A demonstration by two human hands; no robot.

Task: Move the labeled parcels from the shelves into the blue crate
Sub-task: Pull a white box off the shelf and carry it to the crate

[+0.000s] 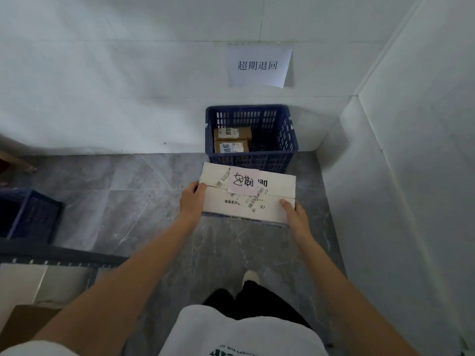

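I hold a flat white parcel (272, 186) with a pink handwritten label and barcode stickers in both hands, just in front of the blue crate (280, 134). My left hand (191, 199) grips its left edge and my right hand (295, 214) grips its near right corner. The crate stands on the floor against the white wall. Two small brown labeled boxes (232, 141) lie inside it on the left. The parcel covers part of the crate's near wall.
A paper sign (258, 66) with printed characters hangs on the wall above the crate. A second blue crate (28, 214) sits at the left. A dark shelf edge (59, 255) with white and brown boxes is at lower left. A white wall closes the right side.
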